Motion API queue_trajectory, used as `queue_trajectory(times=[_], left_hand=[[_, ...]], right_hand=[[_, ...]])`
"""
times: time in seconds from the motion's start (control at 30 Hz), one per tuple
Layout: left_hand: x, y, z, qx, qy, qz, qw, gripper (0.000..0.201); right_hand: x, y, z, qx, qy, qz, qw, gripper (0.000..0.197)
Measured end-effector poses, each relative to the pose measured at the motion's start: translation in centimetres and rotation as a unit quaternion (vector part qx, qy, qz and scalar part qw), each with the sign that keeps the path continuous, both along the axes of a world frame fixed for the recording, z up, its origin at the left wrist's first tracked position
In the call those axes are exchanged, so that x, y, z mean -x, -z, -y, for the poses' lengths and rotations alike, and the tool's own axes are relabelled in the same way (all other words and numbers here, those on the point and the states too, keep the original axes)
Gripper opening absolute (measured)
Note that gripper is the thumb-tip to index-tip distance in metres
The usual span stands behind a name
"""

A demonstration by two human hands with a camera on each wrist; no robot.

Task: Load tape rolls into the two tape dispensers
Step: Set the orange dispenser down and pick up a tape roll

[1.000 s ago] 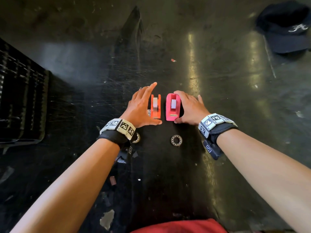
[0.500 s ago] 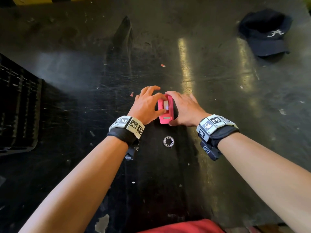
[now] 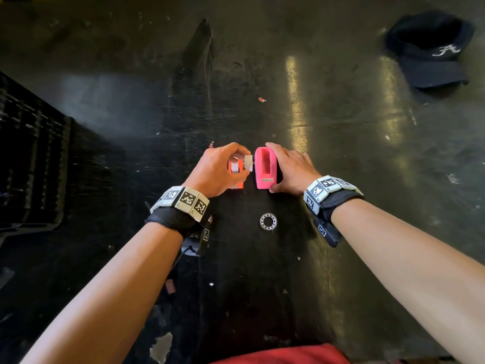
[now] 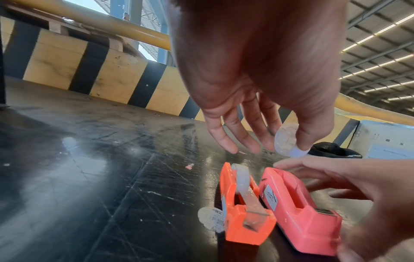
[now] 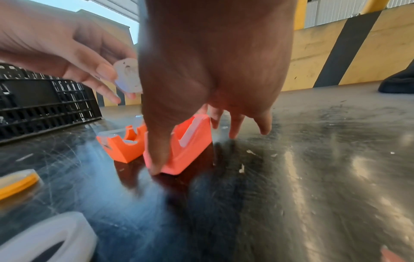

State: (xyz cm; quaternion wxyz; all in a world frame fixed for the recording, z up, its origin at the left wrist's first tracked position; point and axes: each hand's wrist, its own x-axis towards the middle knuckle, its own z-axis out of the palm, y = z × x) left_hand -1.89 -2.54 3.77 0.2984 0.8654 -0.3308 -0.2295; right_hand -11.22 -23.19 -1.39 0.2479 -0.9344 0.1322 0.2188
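A pink tape dispenser [image 3: 265, 168] stands on the dark table with its slot empty. My right hand [image 3: 291, 169] grips it, thumb at the near end and fingers along its right side. Just left of it is an orange dispenser [image 3: 236, 179] with a tape roll [image 4: 240, 175] seated in it. Above the orange one, my left hand [image 3: 242, 160] pinches a small white tape roll [image 3: 248, 162] between thumb and fingers. The left wrist view shows that roll [image 4: 288, 140] off the table, over both dispensers [image 4: 300, 212].
A small ring-shaped roll [image 3: 268, 221] lies near me, below the pink dispenser. A black slatted crate [image 3: 31, 166] stands at the left. A dark cap [image 3: 433, 48] lies far right. The right wrist view shows a white roll [image 5: 44, 237] and a yellow roll [image 5: 15, 184] nearby.
My left hand reached across to the pink dispenser, took the white roll out of its slot and carried it left. The right hand stayed on the pink dispenser.
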Motion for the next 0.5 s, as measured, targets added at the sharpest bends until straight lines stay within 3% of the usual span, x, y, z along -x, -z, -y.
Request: queue_trajectory(times=[0.07, 0.1, 0.17, 0.23, 0.3, 0.5], left_hand=[[0.1, 0.1, -0.1, -0.001, -0.007, -0.009, 1.000, 0.046], [0.1, 0.1, -0.1, -0.001, -0.010, -0.013, 1.000, 0.046], [0.4, 0.1, -0.1, 0.006, -0.012, -0.015, 1.000, 0.045], [0.7, 0.0, -0.1, 0.011, -0.010, -0.013, 1.000, 0.044], [1.0, -0.3, -0.1, 0.011, -0.007, -0.012, 1.000, 0.042], [2.2, -1.4, -0.6, 0.022, -0.006, -0.020, 1.000, 0.042]], right_hand=[[0.3, -0.3, -0.1, -0.017, 0.018, 0.038, 0.999, 0.123], [0.5, -0.5, -0.3, -0.039, 0.035, 0.080, 0.995, 0.108], [0.7, -1.2, -0.7, -0.105, 0.082, 0.175, 0.976, 0.059], [1.1, -2.0, -1.4, -0.144, 0.118, 0.215, 0.959, 0.024], [1.4, -2.5, -1.9, -0.165, 0.139, 0.226, 0.950, 0.014], [2.6, -3.7, -2.9, -0.199, 0.147, 0.218, 0.944, 0.015]])
